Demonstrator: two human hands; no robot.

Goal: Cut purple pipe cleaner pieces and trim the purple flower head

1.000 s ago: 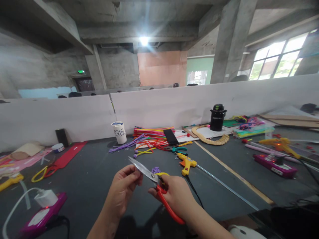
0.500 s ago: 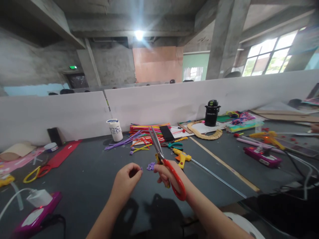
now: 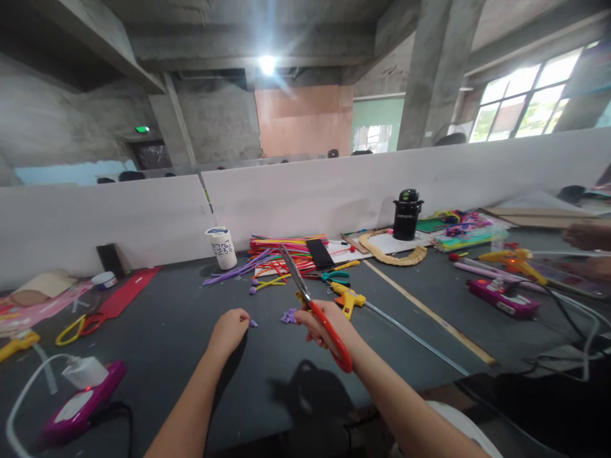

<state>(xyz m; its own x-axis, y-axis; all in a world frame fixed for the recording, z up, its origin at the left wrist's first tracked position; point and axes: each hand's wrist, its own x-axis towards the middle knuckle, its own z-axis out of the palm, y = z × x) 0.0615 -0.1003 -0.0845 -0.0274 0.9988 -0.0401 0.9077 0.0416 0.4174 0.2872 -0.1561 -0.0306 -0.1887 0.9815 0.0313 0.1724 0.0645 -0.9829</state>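
My left hand point(image 3: 231, 331) is low over the grey table, its fingers pinched together at a small purple piece point(image 3: 252, 324). The piece is too small to make out in detail; its edge shows beyond my fingertips. Wrapped round a pair of red-handled scissors point(image 3: 329, 331) is my right hand point(image 3: 324, 321), with the blades pointing up and away. The blades look closed, or nearly so. Just left of the right hand lies a little heap of purple bits point(image 3: 289, 316) on the table. A shadow of the scissors falls below the hand.
Pipe cleaners point(image 3: 277, 257) lie in a bundle near the white partition, beside a white tumbler point(image 3: 222, 248). A yellow glue gun point(image 3: 351, 299), teal-handled pliers point(image 3: 337, 277) and a wooden strip point(image 3: 429, 312) lie to the right. Purple power strips point(image 3: 503, 298) sit either side. Another person's hand point(image 3: 589, 236) is far right.
My left hand has moved left and down to the table with the small purple piece at its fingertips. My right hand has shifted slightly, still holding the scissors.
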